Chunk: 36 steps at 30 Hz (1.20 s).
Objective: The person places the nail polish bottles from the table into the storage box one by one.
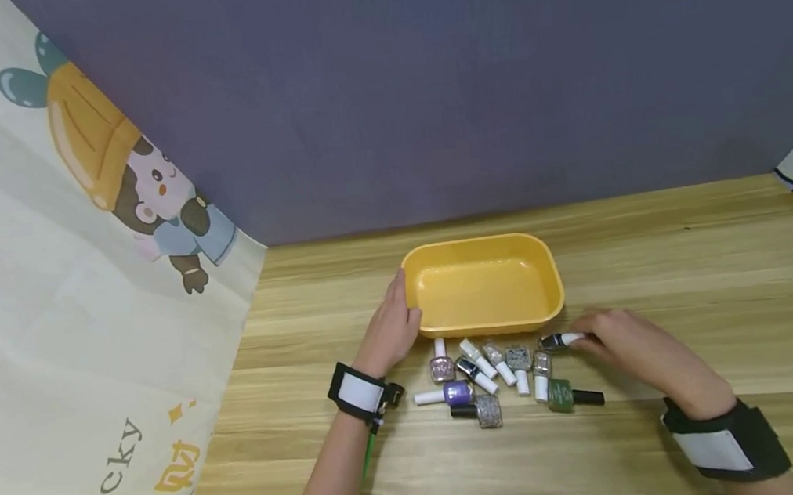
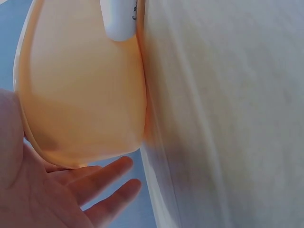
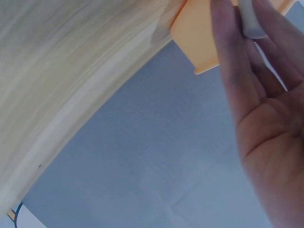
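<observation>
Bottle of dark nail polish point(image 1: 552, 342) is pinched by its white cap point(image 1: 572, 337) in the right hand point(image 1: 624, 341), near the yellow box's point(image 1: 483, 296) right corner; the left hand point(image 1: 390, 334), fingers extended and unclenched, touches the box's left side. Other bottles point(image 1: 458, 392) lie on the table point(image 1: 689, 277) nearby.

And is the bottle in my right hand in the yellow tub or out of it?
Out: in the head view, the right hand pinches the bottle by its white cap outside the yellow tub.
</observation>
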Each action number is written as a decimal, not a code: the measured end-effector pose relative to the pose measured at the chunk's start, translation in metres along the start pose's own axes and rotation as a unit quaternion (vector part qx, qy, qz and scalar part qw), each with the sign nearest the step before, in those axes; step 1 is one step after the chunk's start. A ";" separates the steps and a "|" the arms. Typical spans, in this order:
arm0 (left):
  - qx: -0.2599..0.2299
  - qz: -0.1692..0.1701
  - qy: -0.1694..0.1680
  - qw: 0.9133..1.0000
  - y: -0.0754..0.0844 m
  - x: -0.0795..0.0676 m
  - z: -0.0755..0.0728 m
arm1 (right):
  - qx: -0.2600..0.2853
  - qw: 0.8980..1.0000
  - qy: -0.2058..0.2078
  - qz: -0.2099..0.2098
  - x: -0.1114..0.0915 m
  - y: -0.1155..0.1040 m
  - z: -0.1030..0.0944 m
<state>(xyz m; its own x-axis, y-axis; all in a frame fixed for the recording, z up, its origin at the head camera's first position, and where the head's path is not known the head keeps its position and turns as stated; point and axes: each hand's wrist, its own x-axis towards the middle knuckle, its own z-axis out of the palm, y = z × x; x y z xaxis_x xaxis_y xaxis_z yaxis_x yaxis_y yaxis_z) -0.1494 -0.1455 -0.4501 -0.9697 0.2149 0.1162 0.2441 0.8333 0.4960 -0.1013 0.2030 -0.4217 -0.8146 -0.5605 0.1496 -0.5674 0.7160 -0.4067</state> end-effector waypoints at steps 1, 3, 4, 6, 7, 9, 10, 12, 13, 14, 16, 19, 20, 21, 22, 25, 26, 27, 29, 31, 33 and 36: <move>-0.001 -0.001 0.001 1.000 0.000 0.000 0.000 | 0.002 1.000 0.004 -0.006 0.000 0.000 0.000; -0.002 -0.003 0.002 1.000 0.000 -0.001 0.000 | 0.008 1.000 0.008 -0.017 0.001 0.001 -0.001; -0.002 -0.005 0.001 1.000 0.000 -0.001 0.000 | 0.008 1.000 0.009 -0.023 0.002 0.001 -0.001; -0.002 -0.010 0.001 1.000 0.001 -0.001 0.000 | 0.004 1.000 0.008 -0.027 0.003 0.001 -0.002; -0.001 -0.013 -0.001 1.000 0.001 -0.001 0.000 | 0.001 1.000 0.007 -0.029 0.003 0.001 -0.003; 0.000 -0.016 -0.001 1.000 0.001 -0.002 0.000 | -0.004 0.999 0.007 -0.031 0.003 0.001 -0.003; 0.000 -0.017 -0.001 1.000 0.001 -0.001 0.001 | -0.006 0.999 0.007 -0.031 0.003 0.001 -0.003; 0.001 -0.015 0.000 1.000 0.000 -0.001 0.000 | -0.006 1.000 0.005 -0.029 0.003 0.001 -0.004; 0.000 -0.013 0.001 1.000 0.000 -0.001 0.001 | -0.006 1.000 0.006 -0.029 0.003 0.001 -0.004; 0.000 -0.011 0.002 1.000 0.000 -0.001 0.001 | -0.005 1.000 0.007 -0.029 0.003 0.001 -0.005; 0.000 -0.008 0.003 1.000 -0.001 -0.001 0.001 | -0.003 0.999 0.010 -0.033 0.002 0.001 -0.006; -0.002 -0.004 0.001 1.000 -0.001 -0.001 0.002 | -0.001 0.999 0.022 -0.048 -0.001 0.000 -0.009; -0.002 -0.005 0.000 1.000 -0.001 -0.001 0.002 | -0.001 0.998 0.027 -0.054 -0.001 0.000 -0.010; -0.002 -0.003 0.001 1.000 -0.001 -0.001 0.002 | -0.002 0.998 0.031 -0.061 -0.002 0.000 -0.011; -0.001 -0.003 0.001 1.000 -0.001 -0.001 0.002 | -0.003 0.997 0.034 -0.066 -0.003 -0.001 -0.012; -0.006 -0.006 0.004 1.000 -0.001 -0.001 0.002 | -0.002 0.997 0.036 -0.072 -0.004 -0.003 -0.017; -0.009 -0.008 0.005 1.000 0.000 -0.001 0.002 | -0.002 0.997 0.034 -0.072 -0.004 -0.004 -0.019; -0.012 -0.010 0.007 1.000 0.000 -0.001 0.002 | -0.001 0.997 0.031 -0.071 -0.004 -0.005 -0.021; -0.020 -0.015 0.008 1.000 0.001 -0.001 0.002 | 0.001 0.997 0.027 -0.070 -0.004 -0.007 -0.024; -0.024 -0.018 0.009 1.000 0.001 -0.001 0.001 | -0.003 0.997 0.031 -0.070 -0.005 -0.009 -0.027; -0.025 -0.019 0.011 0.999 0.001 -0.001 0.002 | -0.008 0.996 0.043 -0.078 -0.005 -0.010 -0.028; -0.027 -0.018 0.011 0.999 0.001 -0.001 0.002 | -0.017 0.993 0.074 -0.090 -0.006 -0.012 -0.031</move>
<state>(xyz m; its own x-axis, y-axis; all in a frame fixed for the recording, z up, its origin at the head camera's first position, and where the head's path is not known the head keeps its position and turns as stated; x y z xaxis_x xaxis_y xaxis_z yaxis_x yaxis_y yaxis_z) -0.1482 -0.1436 -0.4510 -0.9781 0.1726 0.1160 0.2080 0.8116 0.5459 -0.0936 0.2106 -0.3902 -0.7070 -0.6148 0.3496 -0.7070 0.6254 -0.3302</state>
